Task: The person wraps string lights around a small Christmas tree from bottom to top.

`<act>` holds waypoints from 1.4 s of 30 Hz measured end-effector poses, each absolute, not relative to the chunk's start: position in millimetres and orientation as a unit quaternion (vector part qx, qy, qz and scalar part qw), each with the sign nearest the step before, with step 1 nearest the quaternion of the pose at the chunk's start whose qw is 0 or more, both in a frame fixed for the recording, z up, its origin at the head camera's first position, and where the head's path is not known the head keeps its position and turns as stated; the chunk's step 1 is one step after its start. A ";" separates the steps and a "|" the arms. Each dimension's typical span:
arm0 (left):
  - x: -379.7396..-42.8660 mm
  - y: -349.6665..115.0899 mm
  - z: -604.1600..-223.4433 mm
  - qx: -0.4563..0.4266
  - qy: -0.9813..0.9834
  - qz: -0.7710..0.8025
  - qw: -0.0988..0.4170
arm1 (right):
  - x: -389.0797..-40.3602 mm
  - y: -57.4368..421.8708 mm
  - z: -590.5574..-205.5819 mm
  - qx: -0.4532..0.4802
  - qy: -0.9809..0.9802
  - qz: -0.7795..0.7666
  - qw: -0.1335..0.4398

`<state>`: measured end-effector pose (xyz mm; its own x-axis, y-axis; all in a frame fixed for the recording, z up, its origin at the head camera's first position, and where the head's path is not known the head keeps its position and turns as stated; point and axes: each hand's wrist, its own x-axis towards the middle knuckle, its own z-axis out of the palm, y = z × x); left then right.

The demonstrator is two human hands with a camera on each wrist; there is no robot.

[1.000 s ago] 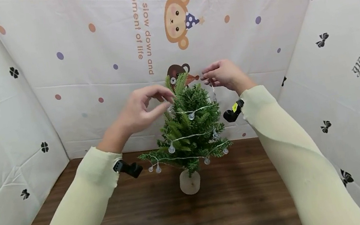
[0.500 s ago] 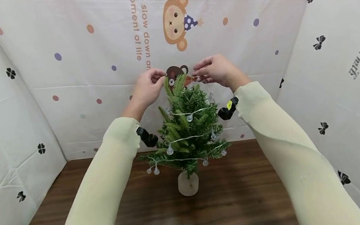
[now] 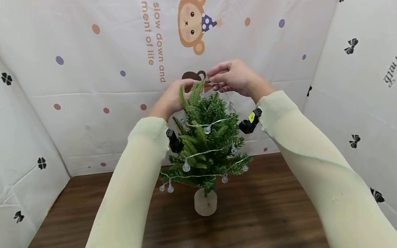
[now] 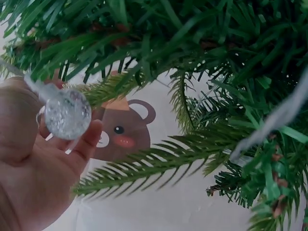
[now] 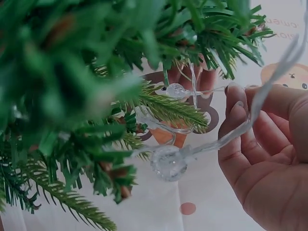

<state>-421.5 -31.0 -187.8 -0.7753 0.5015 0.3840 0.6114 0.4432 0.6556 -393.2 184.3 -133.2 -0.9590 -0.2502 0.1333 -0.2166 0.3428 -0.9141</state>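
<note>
A small green Christmas tree stands upright, wound with a clear-bulb string light. By the tree's top right, my right hand pinches the string light's thin wire between thumb and fingers. In the right wrist view, a crackled bulb hangs beside that hand, near the branches. My left hand reaches behind the tip from the left, its fingertips partly hidden by needles. In the left wrist view, a bulb covers part of the left hand, so its grip is unclear.
The tree's pale round wooden base rests on a dark wood-grain table. A printed white cloth rises behind the tree, with more cloth walls at left and right. Both forearms flank the tree.
My left hand has moved up and right, from the tree's left side to behind its tip. My right hand has shifted slightly left and up toward it, still pinching the wire.
</note>
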 end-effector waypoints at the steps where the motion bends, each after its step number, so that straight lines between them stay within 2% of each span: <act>1: -421.7 -29.2 -187.5 -0.332 -0.838 -0.427 0.062 | -393.3 184.4 -133.5 -0.145 0.818 -0.556 0.017; 12: -421.1 -19.4 -182.4 -0.282 -0.820 -0.494 0.056 | -395.4 188.6 -132.3 -0.164 0.807 -0.567 0.014; 17: -424.4 -16.7 -184.2 -0.296 -0.819 -0.489 0.054 | -393.9 190.1 -131.3 -0.167 0.811 -0.561 0.014; 23: -421.0 -17.0 -180.5 -0.286 -0.822 -0.486 0.079 | -391.2 190.4 -129.7 -0.162 0.812 -0.560 0.002; 32: -419.2 -23.4 -167.7 -0.233 -0.845 -0.456 0.156 | -391.7 185.5 -130.1 -0.125 0.837 -0.533 -0.002; 36: -419.5 -26.4 -163.8 -0.223 -0.873 -0.407 0.146 | -392.3 184.2 -132.4 -0.106 0.859 -0.501 0.007; 42: -415.0 -38.5 -155.6 -0.220 -0.895 -0.376 0.098 | -392.2 181.6 -135.4 -0.104 0.880 -0.463 0.020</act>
<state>-415.0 -38.5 -155.6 -0.8836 0.3203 0.3415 0.4680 0.6206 0.6291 -392.2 181.6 -135.4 -0.9776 -0.2016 0.0609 -0.1645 0.5504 -0.8186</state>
